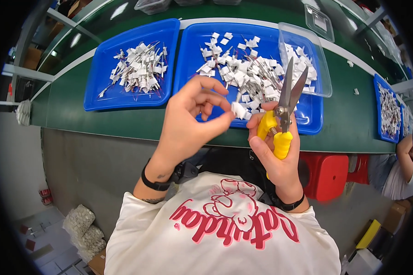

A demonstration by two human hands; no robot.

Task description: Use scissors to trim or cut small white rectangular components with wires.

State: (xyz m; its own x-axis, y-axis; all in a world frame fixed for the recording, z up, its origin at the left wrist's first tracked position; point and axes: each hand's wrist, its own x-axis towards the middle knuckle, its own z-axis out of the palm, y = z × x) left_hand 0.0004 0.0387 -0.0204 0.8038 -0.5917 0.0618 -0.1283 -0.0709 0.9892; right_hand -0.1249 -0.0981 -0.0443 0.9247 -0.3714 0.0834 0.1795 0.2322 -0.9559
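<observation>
Left hand: your left hand (188, 123) is pinching a small white tagged piece (239, 110) between thumb and forefinger, the other fingers curling loosely above it.
Right hand: your right hand (275, 156) is closing around the yellow handles of the scissors (284, 107); the blades are standing open in a narrow V, pointing away from you.
Piece position: the piece is hovering just above the near edge of the belt, just left of the scissor handles, well below the blade tips.
Edges: the green conveyor belt (124, 121) is running across in front of you; both hands are working over its near edge, with a free strip of belt lying between that edge and the trays.
Left tray: a blue tray (101, 78) is holding a loose heap of white-tagged wire parts (140, 68).
Middle tray: a second blue tray (192, 41) is carrying a larger, more scattered pile (243, 68).
Clear box: a transparent plastic container (321, 64) is resting on that tray's right part, holding more white pieces.
Far right: another blue tray (384, 110) of parts is sitting before a neighbouring person's arm (406, 160).
</observation>
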